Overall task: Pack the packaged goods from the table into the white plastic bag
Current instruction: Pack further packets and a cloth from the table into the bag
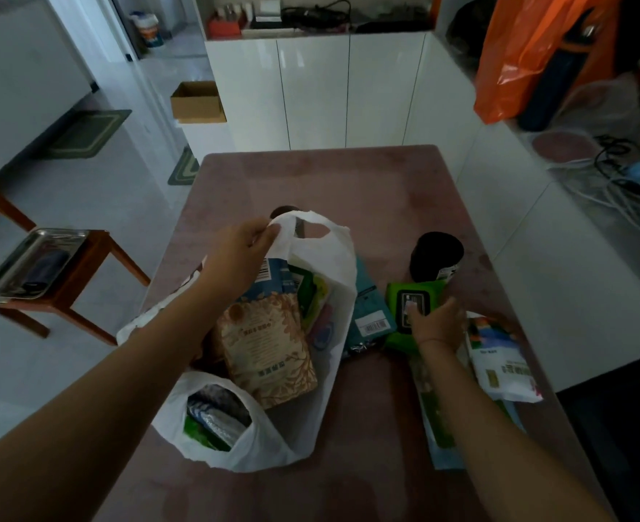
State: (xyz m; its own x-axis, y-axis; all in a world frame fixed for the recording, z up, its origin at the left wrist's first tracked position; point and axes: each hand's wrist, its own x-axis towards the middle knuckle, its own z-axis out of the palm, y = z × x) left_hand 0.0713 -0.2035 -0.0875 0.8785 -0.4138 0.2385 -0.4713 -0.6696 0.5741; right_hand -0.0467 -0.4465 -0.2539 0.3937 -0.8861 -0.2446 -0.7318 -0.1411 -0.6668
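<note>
Cardboard box (197, 103), orange bag (514, 58), metal tray (17, 263) on stool (83, 275).

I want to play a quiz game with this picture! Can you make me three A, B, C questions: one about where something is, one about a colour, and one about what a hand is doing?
1. Where is the brown patterned packet?
A. on the floor
B. inside the white plastic bag
C. on a chair

2. What colour is the wipes pack that the right hand grips?
A. green
B. red
C. yellow

3. What is the left hand doing?
A. lying flat on the table
B. holding a cup
C. pinching the bag's handle

Answers:
1 B, it stands with other goods in the bag's open mouth.
2 A, its wrapper is bright green, with a black lid flap.
3 C, its fingertips pinch the handle loop and hold it up.
</note>
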